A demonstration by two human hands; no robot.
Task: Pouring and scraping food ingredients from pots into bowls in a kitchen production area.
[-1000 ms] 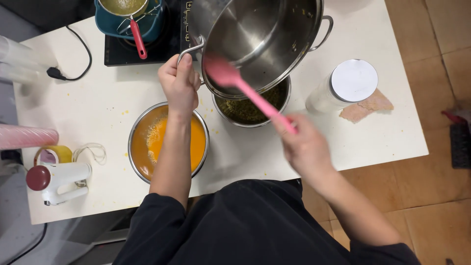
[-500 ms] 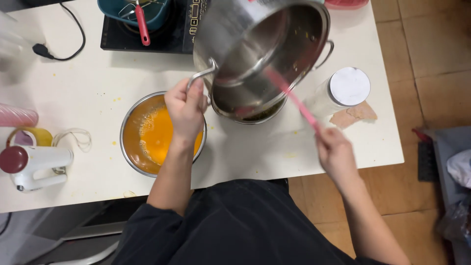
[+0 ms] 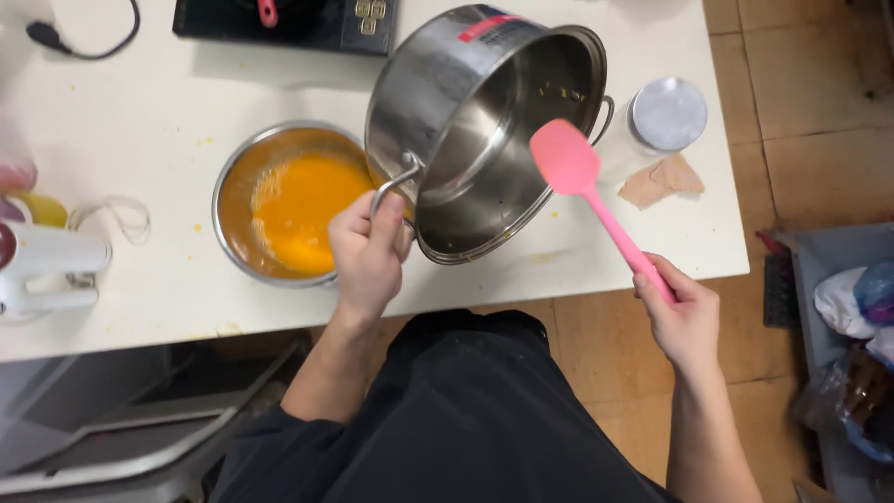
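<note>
Left of grip: bowl (image 3: 244, 200) of orange liquid on table (image 3: 140, 121), same spot as before. Left hand (image 3: 370, 251) clenched round pot (image 3: 484, 130) handle; pot tipped, mouth facing right. Right hand (image 3: 684, 317) fisted on pink spatula (image 3: 596, 200) handle. Blade, inside pot half second ago, now out, just beside rim. Jar (image 3: 663, 116) beyond blade.

One steel pot (image 3: 484, 130), one pink spatula (image 3: 596, 200), one bowl of orange liquid (image 3: 289, 205), one lidded jar (image 3: 663, 116), one white hand mixer (image 3: 47, 270), one black cooktop (image 3: 307, 23), two hands: left hand (image 3: 368, 256), right hand (image 3: 682, 317).
</note>
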